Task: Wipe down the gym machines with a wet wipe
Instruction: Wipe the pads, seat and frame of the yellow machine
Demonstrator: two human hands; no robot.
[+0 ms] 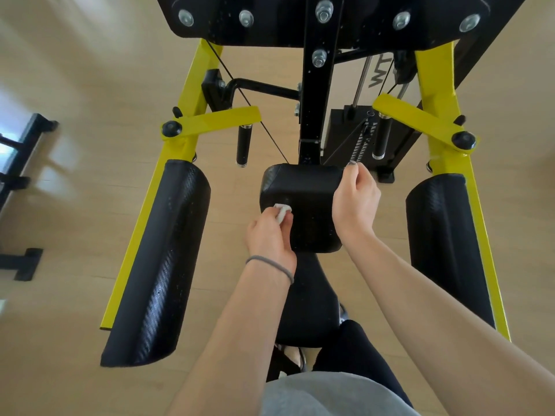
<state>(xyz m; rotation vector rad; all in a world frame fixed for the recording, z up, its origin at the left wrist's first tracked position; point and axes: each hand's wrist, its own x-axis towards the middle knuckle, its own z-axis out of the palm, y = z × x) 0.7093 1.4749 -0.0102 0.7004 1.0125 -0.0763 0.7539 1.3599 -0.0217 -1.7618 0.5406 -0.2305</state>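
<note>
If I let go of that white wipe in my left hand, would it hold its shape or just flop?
Probably flops: the white wipe is bunched in the left hand, so it looks soft. Likely light, being small.

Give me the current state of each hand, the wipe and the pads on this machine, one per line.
left hand: pinching the wet wipe, pressing it on the centre pad.
right hand: gripping the centre pad's right edge.
wet wipe: bunched small, touching the pad's left part.
centre pad: held steady, being wiped.
left arm pad: untouched, speckled with pale spots.
right arm pad: untouched.
</note>
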